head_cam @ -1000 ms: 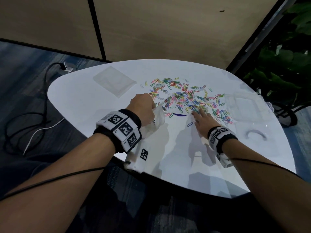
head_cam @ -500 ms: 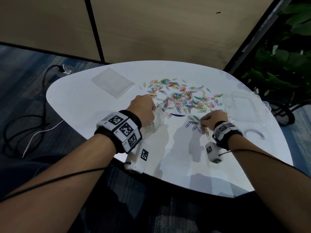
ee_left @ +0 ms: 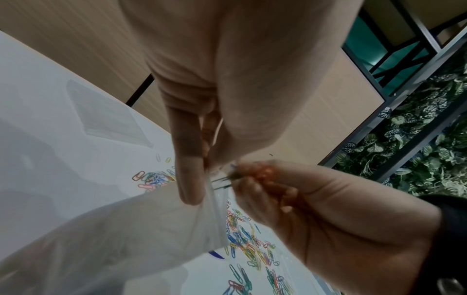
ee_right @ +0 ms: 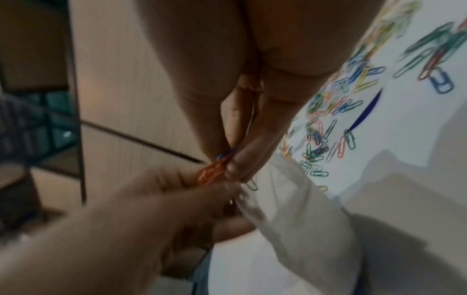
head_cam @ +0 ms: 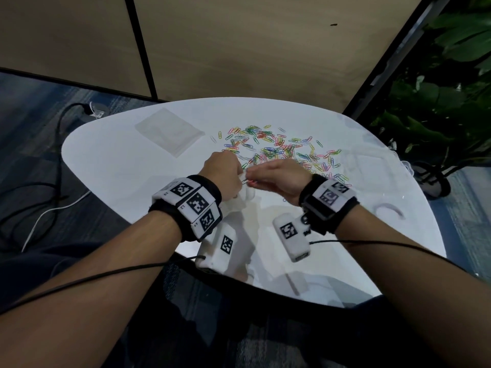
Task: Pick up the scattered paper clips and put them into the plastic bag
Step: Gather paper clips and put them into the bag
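Many coloured paper clips [head_cam: 279, 150] lie scattered across the back middle of the white table [head_cam: 119, 160]. My left hand [head_cam: 239, 177] pinches the rim of a clear plastic bag [head_cam: 240, 201], which hangs down to the table. In the left wrist view, its fingers [ee_left: 192, 159] hold the bag [ee_left: 126, 229] at its mouth. My right hand [head_cam: 251, 179] pinches a small bunch of clips [ee_right: 212, 173] right at the bag's mouth, touching the left hand. One clip [ee_right: 251, 185] dangles below the fingertips [ee_right: 235, 169].
A flat stack of clear bags [head_cam: 170, 131] lies at the back left. A clear plastic tray [head_cam: 372, 168] sits to the right of the clips, with a clear curved piece [head_cam: 388, 208] nearer. A plant [head_cam: 438, 115] stands right of the table, and cables [head_cam: 39, 195] run on the floor to the left.
My right hand closed on clips at the pile's near edge, lifted, and moved left to the bag's mouth. The left hand stayed in place holding the bag.
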`<state>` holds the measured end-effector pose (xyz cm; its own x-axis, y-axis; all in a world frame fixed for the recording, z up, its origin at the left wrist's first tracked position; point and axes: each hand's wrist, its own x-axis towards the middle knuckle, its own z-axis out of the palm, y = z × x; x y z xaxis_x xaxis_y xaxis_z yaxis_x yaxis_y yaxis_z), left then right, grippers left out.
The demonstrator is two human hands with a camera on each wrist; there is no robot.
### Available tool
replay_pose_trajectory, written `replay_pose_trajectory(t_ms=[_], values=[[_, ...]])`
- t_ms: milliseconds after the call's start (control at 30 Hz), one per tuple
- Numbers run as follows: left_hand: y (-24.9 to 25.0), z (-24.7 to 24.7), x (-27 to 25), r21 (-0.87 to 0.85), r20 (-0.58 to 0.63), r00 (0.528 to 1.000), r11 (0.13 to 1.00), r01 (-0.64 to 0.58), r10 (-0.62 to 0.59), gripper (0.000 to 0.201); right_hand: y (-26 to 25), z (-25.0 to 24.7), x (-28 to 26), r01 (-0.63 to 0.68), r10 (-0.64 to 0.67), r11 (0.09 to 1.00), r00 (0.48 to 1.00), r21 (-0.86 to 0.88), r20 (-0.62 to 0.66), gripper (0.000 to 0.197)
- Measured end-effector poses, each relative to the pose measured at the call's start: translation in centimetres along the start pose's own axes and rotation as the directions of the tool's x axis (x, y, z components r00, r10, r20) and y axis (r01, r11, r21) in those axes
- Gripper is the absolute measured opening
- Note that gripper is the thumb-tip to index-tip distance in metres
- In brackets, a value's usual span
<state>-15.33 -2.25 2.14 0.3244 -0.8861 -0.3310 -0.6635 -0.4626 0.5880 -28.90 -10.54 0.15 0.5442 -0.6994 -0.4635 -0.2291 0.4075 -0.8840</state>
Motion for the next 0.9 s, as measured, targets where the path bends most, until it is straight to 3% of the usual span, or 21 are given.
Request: replay_pose_trajectory(t_ms=[100,200,267,367,400,467,533,600,667,767,833,900], values=[[0.2,0.0,0.0,-0.008,-0.005,1.000,1.000,-0.002,0.002,0.027,1.1,1.2,0.6,0.085,-0.105,0.954,0.993,-0.288,-0.054,0.009],[-0.1,-0.2,0.1,-0.032,-0.027,1.000,0.999,0.005,-0.006,0.030,0.7,1.1,0.8,0.151,-0.150,0.819,0.988,-0.554,0.048,0.010],[-0.3,-0.3,0.2,-0.053,-0.033,0.999,0.998,0.017,-0.019,0.033,-0.3,0.1,0.5,0.181,-0.192,0.798,0.980,-0.575,0.042,0.010],[-0.3,-0.5,0.1,-0.046,-0.022,1.000,0.999,0.012,-0.013,0.031,-0.9,-2.6,0.6,0.160,-0.281,0.750,0.955,-0.641,-0.090,0.014],[-0.3,-0.6,0.1,-0.039,-0.016,1.000,0.999,0.009,-0.009,0.029,-0.6,-4.0,1.1,0.099,-0.290,0.652,0.948,-0.751,-0.127,0.018],[-0.2,-0.8,-0.1,-0.028,-0.011,1.000,1.000,-0.008,0.008,0.027,0.8,-6.7,1.8,-0.093,-0.195,0.319,0.967,-0.943,-0.161,0.031],[-0.3,-1.0,-0.2,-0.019,-0.013,1.000,1.000,-0.022,0.022,0.026,2.9,-8.6,2.2,-0.174,-0.044,0.138,0.982,-0.975,-0.182,0.042],[-0.5,-1.2,-0.3,-0.012,-0.011,1.000,1.000,-0.016,0.015,0.026,5.3,-9.2,2.5,-0.147,0.033,0.141,0.989,-0.979,-0.143,0.049],[-0.7,-1.4,-0.2,-0.017,-0.017,1.000,1.000,0.002,-0.002,0.025,8.1,-9.2,3.2,-0.076,0.019,0.114,0.997,-0.991,-0.074,0.053],[-0.7,-1.5,-0.2,-0.016,-0.008,1.000,1.000,0.010,-0.010,0.025,11.1,-9.3,3.2,0.059,-0.042,-0.116,0.997,-0.991,0.064,0.054],[-0.5,-1.4,-0.2,-0.006,0.003,1.000,1.000,0.005,-0.005,0.025,12.3,-10.2,2.5,0.079,-0.072,-0.206,0.993,-0.975,0.095,0.057],[-0.4,-1.3,-0.3,-0.005,0.011,1.000,1.000,0.004,-0.004,0.025,12.8,-11.5,2.0,0.043,-0.068,-0.253,0.996,-0.967,0.062,0.073]])
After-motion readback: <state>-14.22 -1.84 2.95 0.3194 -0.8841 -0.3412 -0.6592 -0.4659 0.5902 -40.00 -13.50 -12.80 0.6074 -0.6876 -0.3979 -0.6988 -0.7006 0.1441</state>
